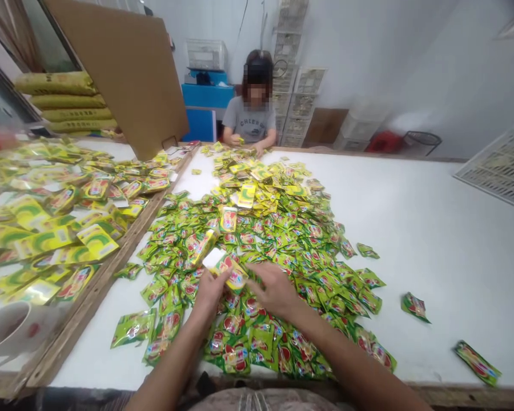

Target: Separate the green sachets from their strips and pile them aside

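A big heap of small green and red sachets (278, 240) covers the middle of the white table (432, 245). My left hand (209, 291) is closed on a small stack of sachets (225, 267), yellow-green with a white face, held just above the heap. My right hand (274, 288) lies beside it on the heap. Its fingers reach toward the stack and press on sachets there. Whether the right hand grips one I cannot see.
A tray (111, 268) of yellow-green packets is on the left under a cardboard sheet (124, 68). A white cup (4, 328) stands at the lower left. Another person (251, 108) sits at the far end, handling sachets. Two stray sachets (415, 305) lie on the right.
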The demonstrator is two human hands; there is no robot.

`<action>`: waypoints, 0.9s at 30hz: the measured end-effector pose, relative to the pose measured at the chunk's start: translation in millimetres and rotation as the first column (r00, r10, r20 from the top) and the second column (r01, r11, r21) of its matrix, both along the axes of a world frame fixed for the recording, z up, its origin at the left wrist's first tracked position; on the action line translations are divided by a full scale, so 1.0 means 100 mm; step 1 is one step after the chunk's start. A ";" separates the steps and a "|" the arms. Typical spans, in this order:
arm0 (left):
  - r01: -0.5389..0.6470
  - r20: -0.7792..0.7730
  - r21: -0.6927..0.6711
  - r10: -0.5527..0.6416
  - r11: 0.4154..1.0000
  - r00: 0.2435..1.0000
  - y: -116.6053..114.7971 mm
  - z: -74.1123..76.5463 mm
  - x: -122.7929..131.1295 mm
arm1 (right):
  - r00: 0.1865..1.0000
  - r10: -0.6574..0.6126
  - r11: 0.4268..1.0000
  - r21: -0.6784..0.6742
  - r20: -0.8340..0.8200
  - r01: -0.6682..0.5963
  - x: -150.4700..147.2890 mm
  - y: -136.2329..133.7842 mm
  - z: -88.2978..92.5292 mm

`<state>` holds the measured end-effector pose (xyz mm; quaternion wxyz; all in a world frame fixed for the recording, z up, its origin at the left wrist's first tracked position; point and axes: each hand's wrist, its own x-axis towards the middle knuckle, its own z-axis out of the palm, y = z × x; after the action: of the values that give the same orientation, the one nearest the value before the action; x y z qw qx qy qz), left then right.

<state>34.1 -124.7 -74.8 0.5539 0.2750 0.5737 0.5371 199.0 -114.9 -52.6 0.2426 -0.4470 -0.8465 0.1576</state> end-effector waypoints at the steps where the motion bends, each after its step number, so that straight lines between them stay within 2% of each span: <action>1: 0.015 -0.014 0.006 -0.015 1.000 1.000 -0.01 0.00 -0.02 | 0.991 -0.125 0.991 -0.039 0.051 0.127 0.12 0.09 0.00; 2: 0.041 -0.022 0.006 -0.041 0.999 0.999 -0.03 0.01 -0.04 | 0.961 -0.236 0.965 -0.083 0.141 0.249 0.25 0.19 -0.01; 3: 0.081 -0.027 0.001 -0.081 0.997 0.996 -0.05 0.02 -0.06 | 0.928 -0.280 0.938 -0.135 0.247 0.319 0.37 0.29 -0.03; 5: 0.194 -0.035 -0.006 -0.194 0.981 0.980 -0.11 0.03 -0.07 | 0.897 -0.237 0.923 -0.202 0.374 0.328 0.56 0.44 -0.07; 6: 0.251 -0.049 0.007 -0.251 0.968 0.967 -0.14 0.04 -0.08 | 0.899 -0.209 0.926 -0.218 0.384 0.308 0.61 0.48 -0.09; 8: 0.329 -0.133 0.067 -0.318 0.942 0.939 -0.20 0.06 -0.09 | 0.927 -0.220 0.932 -0.216 0.304 0.292 0.63 0.49 -0.10; 10: 0.382 -0.235 0.132 -0.345 0.915 0.909 -0.23 0.08 -0.10 | 0.956 -0.264 0.926 -0.244 0.128 0.288 0.56 0.43 -0.07; 12: 0.432 -0.276 0.165 -0.379 0.887 0.883 -0.24 0.11 -0.11 | 0.969 -0.233 0.931 -0.306 -0.078 0.199 0.45 0.35 0.01; 14: 0.476 -0.254 0.163 -0.429 0.864 0.867 -0.24 0.12 -0.12 | 0.962 -0.160 0.930 -0.361 -0.221 0.072 0.33 0.29 0.10; 17: 0.482 -0.209 0.118 -0.453 0.868 0.867 -0.23 0.10 -0.15 | 0.965 -0.069 0.908 -0.417 -0.255 -0.046 0.21 0.30 0.16; 21: 0.417 -0.226 0.120 -0.385 0.901 0.895 -0.21 0.04 -0.17 | 0.965 0.037 0.864 -0.477 -0.258 -0.160 0.14 0.40 0.11; 24: 0.397 -0.222 0.113 -0.367 0.911 0.903 -0.19 0.04 -0.16 | 0.973 0.055 0.866 -0.474 -0.225 -0.158 0.09 0.44 0.07; 27: 0.377 -0.136 0.078 -0.365 0.923 0.921 -0.15 0.06 -0.13 | 0.972 -0.013 0.889 -0.448 -0.234 -0.096 0.01 0.46 0.05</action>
<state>21.4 -140.0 -68.3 0.5955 0.4383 0.5146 0.4340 200.5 -69.3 -48.1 0.2241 -0.4519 -0.7611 0.4079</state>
